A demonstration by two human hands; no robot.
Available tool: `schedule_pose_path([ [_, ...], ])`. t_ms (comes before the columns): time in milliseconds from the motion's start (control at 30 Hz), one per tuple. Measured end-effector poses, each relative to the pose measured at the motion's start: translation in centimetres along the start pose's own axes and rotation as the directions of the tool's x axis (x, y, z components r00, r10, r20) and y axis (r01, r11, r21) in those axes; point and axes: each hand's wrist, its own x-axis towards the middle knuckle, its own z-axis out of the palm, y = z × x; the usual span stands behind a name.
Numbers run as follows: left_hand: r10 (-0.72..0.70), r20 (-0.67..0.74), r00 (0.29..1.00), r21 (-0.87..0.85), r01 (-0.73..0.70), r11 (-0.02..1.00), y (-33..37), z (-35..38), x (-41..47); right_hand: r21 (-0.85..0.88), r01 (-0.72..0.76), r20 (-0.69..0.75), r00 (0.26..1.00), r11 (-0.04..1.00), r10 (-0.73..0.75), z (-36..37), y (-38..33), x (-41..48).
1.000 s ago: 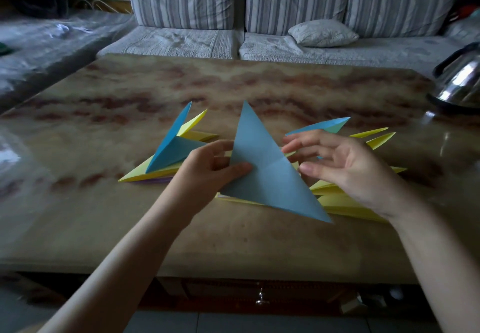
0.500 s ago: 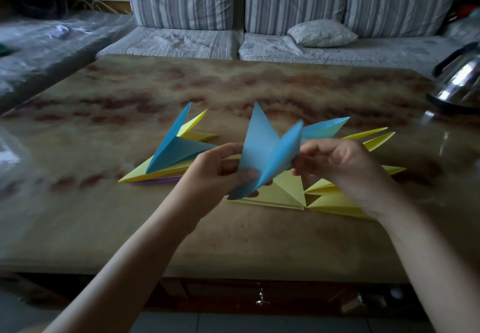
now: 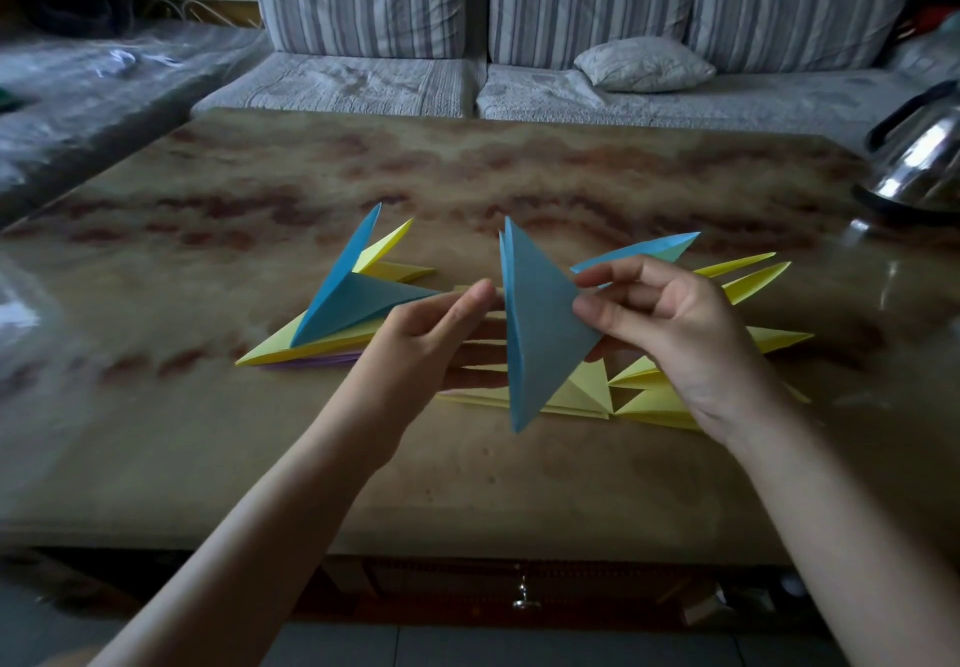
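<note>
A blue paper triangle [image 3: 540, 333], folded double, stands on edge above the marbled table [image 3: 519, 172], its long fold to the left and one tip pointing down. My left hand [image 3: 426, 349] holds it at the fold, thumb near the upper edge and fingers reaching behind the sheet. My right hand [image 3: 675, 333] pinches the triangle's right corner between thumb and forefinger.
Folded paper lies under and around the hands: a blue piece [image 3: 353, 297] on yellow sheets to the left, a pile of yellow triangles [image 3: 649, 396] and a blue point [image 3: 644, 250] to the right. A steel kettle [image 3: 919, 162] stands far right. A striped sofa [image 3: 363, 79] with a pillow [image 3: 644, 66] is behind.
The large flat blue triangle has been folded in half: my right hand brought its right half over to the left half, and the paper now stands narrower and upright.
</note>
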Motion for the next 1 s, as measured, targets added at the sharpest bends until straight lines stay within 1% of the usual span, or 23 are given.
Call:
schedule_pose_path([
  [133, 0.046, -0.038, 0.998, -0.077, -0.049, 0.996, 0.2, 0.3, 0.0, -0.028, 0.002, 0.027, 1.000, 1.000, -0.001, 0.0, -0.1, -0.1],
  [300, 0.117, -0.175, 0.978, -0.162, -0.146, 0.976, 0.5, 0.2, 0.2, -0.124, 0.040, 0.096, 0.995, 0.991, -0.028, 0.1, -0.2, -0.4],
  [400, 0.153, -0.226, 0.962, -0.167, -0.193, 0.967, 0.5, 0.3, 0.2, -0.160, 0.054, 0.092, 0.995, 0.986, -0.040, 0.2, -0.2, -0.4],
  [500, 0.192, -0.272, 0.943, -0.172, -0.244, 0.954, 0.3, 0.5, 0.1, -0.084, 0.026, 0.030, 0.999, 0.996, -0.024, 0.6, -0.3, -0.5],
  [633, 0.225, -0.316, 0.922, -0.169, -0.288, 0.942, 0.2, 0.8, 0.0, 0.046, -0.124, 0.021, 0.992, 0.991, 0.123, 1.3, -0.2, -0.8],
  [700, 0.235, -0.325, 0.916, -0.174, -0.303, 0.937, 0.2, 1.1, 0.0, 0.041, -0.164, 0.008, 0.986, 0.986, 0.164, 1.6, 0.0, -0.9],
  [833, 0.242, -0.329, 0.913, -0.173, -0.310, 0.935, 0.2, 1.3, -0.1, 0.049, -0.142, -0.025, 0.989, 0.989, 0.144, 1.7, -0.3, -1.0],
  [1000, 0.253, -0.347, 0.903, -0.114, -0.309, 0.944, 0.0, 1.3, -0.2, 0.017, -0.120, -0.021, 0.992, 0.993, 0.121, 1.4, -0.4, -1.0],
])
